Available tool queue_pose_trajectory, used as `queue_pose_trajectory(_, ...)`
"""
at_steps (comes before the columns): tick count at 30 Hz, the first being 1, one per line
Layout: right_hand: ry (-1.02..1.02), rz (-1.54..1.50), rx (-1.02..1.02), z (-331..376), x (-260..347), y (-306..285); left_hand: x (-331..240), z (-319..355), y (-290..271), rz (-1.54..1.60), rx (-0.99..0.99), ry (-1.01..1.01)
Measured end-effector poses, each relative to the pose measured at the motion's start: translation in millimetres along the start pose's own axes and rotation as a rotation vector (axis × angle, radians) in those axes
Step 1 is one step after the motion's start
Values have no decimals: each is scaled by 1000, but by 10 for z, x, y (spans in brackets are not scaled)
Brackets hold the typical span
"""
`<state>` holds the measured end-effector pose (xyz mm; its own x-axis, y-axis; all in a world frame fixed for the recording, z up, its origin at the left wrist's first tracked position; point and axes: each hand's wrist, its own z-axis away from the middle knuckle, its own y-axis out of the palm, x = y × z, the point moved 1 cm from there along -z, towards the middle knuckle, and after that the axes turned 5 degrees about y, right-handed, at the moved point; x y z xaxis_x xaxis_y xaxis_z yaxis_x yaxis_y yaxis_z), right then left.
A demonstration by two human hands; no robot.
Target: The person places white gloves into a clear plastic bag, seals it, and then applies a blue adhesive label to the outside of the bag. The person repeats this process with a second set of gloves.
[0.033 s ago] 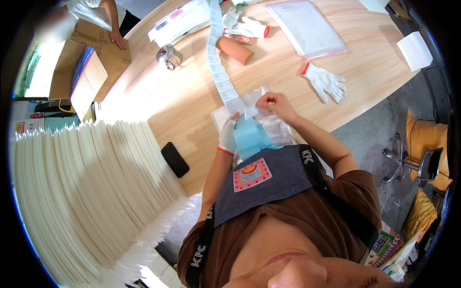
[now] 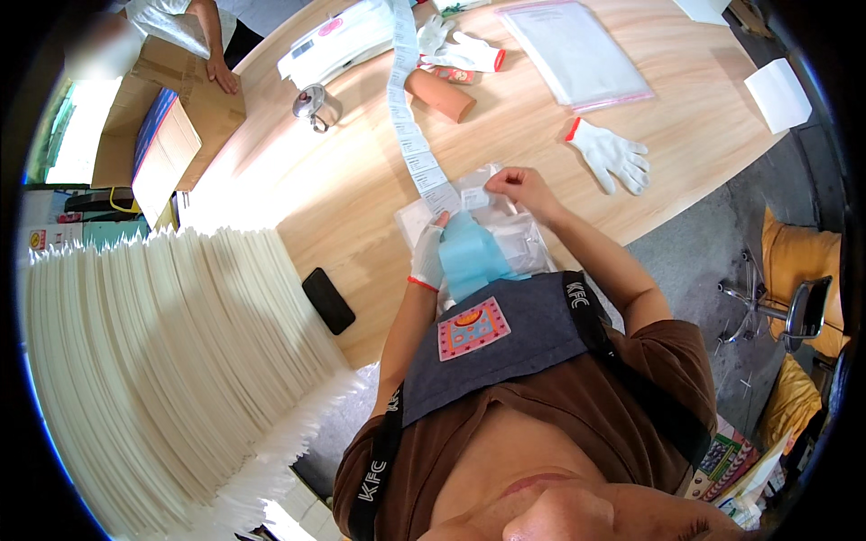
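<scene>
My left hand point(image 2: 428, 255), in a white knit glove with a red cuff, grips the lower end of a long strip of white labels point(image 2: 417, 149). Bare light-blue backing point(image 2: 472, 255) from the strip hangs down toward my apron. Under both hands lie clear plastic bags point(image 2: 526, 243). One small white label point(image 2: 474, 197) lies flat on the bags. Beside that label is my bare right hand point(image 2: 528, 190), its thumb and forefinger closed together at the bags' edge. Whether anything is pinched there I cannot make out.
A phone point(image 2: 328, 300) and a tall stack of white sheets point(image 2: 171, 361) are at left. Beyond lie a metal pot point(image 2: 316, 105), a brown tube point(image 2: 440, 96), a white glove point(image 2: 612, 156) and a pack of plastic bags point(image 2: 577, 54). Another person's hand point(image 2: 222, 76) touches a cardboard box point(image 2: 212, 117).
My right hand has shifted slightly up and away from the strip. The small white label beside its fingertips now shows plainly on the bags. My left hand has stayed in place.
</scene>
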<state>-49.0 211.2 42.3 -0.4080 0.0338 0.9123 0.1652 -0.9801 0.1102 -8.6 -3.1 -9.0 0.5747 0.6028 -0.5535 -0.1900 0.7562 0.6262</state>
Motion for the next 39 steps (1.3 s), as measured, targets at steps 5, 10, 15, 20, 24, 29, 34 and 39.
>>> queue_pose_trajectory(5, -24, 362, -8, -409, -216, -297, 9, 46, 34, 36, 71, 13)
queue_pose_trajectory(10, -105, 447, -115, -525, -298, -228, 6, 69, 53, -18, 32, 5)
queue_pose_trajectory(15, -206, 567, -247, -487, -296, -160, 10, 65, 35, -35, 26, 5)
queue_pose_trajectory(20, -365, 798, -332, -391, -254, -96, 21, 46, -2, -86, 14, 12)
queue_pose_trajectory(24, -770, 860, -479, -331, -298, -97, 28, 39, -9, -75, 48, 32)
queue_pose_trajectory(29, -368, 339, -214, -145, -168, -51, 47, 6, -54, -47, 49, 13)
queue_pose_trajectory(34, -323, 203, -231, -256, -179, -88, 26, 33, -33, 13, 66, 2)
queue_pose_trajectory(39, -243, 424, -253, -372, -210, -217, 43, 12, -79, 5, 72, -16)
